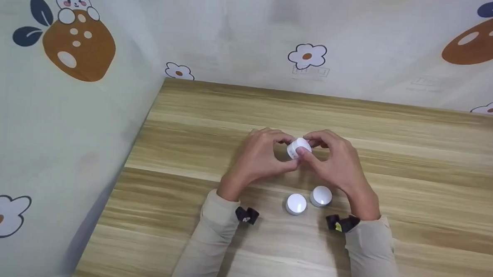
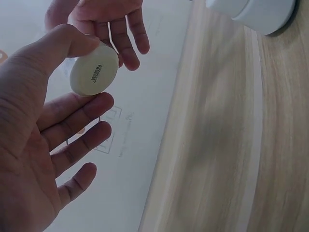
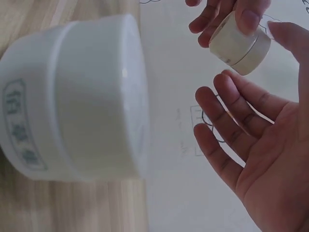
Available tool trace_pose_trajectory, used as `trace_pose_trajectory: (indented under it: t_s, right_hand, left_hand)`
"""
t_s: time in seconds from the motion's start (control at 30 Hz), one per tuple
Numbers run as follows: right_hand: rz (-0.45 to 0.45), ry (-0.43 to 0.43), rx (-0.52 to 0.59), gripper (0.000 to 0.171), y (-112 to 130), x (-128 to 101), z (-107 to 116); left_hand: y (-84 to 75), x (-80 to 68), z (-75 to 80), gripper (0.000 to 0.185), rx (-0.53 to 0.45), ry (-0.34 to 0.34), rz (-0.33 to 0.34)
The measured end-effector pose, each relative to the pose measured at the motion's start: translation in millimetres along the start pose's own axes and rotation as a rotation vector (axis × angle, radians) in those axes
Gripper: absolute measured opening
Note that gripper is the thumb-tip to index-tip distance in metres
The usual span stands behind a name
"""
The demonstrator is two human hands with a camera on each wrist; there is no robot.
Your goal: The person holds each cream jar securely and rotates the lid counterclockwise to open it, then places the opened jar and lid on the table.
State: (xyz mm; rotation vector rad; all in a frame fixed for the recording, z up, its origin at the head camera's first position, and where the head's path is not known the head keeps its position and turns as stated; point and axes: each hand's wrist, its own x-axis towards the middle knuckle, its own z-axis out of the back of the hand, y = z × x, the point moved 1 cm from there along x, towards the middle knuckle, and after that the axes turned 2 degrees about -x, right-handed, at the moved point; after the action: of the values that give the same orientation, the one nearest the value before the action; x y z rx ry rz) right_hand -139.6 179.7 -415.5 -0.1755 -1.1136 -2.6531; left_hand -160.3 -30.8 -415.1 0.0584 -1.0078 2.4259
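Observation:
A small white jar point(image 1: 299, 148) is held up above the table between both hands. My left hand point(image 1: 263, 154) pinches it with the thumb and fingers. In the left wrist view the jar's flat base point(image 2: 94, 72) shows printed characters. My right hand point(image 1: 333, 159) has its thumb and index finger around the other end, at the lid point(image 3: 252, 54) in the right wrist view; its remaining fingers are spread. Two more white jars stand closer to the body, one jar point(image 1: 296, 204) on the left and another jar point(image 1: 321, 196) on the right, both lidded and upright between the forearms.
The wood-grain table point(image 1: 188, 144) meets a pale wall covering point(image 1: 242, 38) with printed flowers and fruit at the back and left. Black wrist cameras sit by both cuffs, the left camera point(image 1: 247, 215) and right camera point(image 1: 342, 223) near the standing jars.

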Motion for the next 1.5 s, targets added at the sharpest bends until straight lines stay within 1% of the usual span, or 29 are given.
trace_pose_trajectory:
  t_s: [0.13,0.2,0.33,0.5,0.6,0.77,0.87,1.03,1.27,1.37,1.5]
  right_hand:
    - [-0.050,-0.016,-0.029,0.038,-0.4,-0.4,1.7]
    - [-0.062,-0.019,-0.035,0.038,-0.6,-0.5,2.3]
    - [-0.057,-0.016,-0.035,0.037,-0.9,-0.3,2.2]
    - [-0.035,0.007,-0.028,0.032,-1.3,-0.8,2.2]
    - [-0.033,0.023,-0.027,0.033,-1.2,-1.5,2.6]
    - [-0.088,0.012,-0.049,0.042,-2.0,-2.1,4.0]
    - [-0.112,-0.004,-0.069,0.043,-2.8,-2.1,4.4]
    - [-0.095,0.001,-0.074,0.038,-3.4,-1.9,3.0]
    - [-0.053,0.029,-0.053,0.029,-2.7,-2.1,2.3]
    - [-0.060,0.031,-0.050,0.034,-1.8,-2.2,2.9]
    - [-0.107,0.019,-0.075,0.043,-0.1,-2.7,4.4]
  left_hand:
    - [-1.3,0.9,-1.4,0.041,-0.048,0.018,-0.012]
    - [-2.1,1.1,-2.1,0.042,-0.048,0.022,-0.007]
    - [-2.7,1.1,-3.1,0.042,-0.042,0.035,0.003]
    - [-1.4,1.6,-4.9,0.041,-0.040,0.043,0.003]
    - [-1.1,1.6,-5.6,0.040,-0.046,0.047,0.007]
    - [-2.4,0.9,-5.7,0.042,-0.047,0.050,0.013]
    - [-2.9,1.4,-6.5,0.042,-0.032,0.049,0.005]
    - [-2.5,0.9,-7.5,0.043,-0.001,0.049,0.010]
    - [-1.6,0.9,-8.8,0.041,-0.019,0.034,-0.001]
    - [-1.5,0.6,-8.4,0.042,-0.018,0.038,0.002]
    - [-2.6,0.4,-7.4,0.043,-0.014,0.047,0.004]
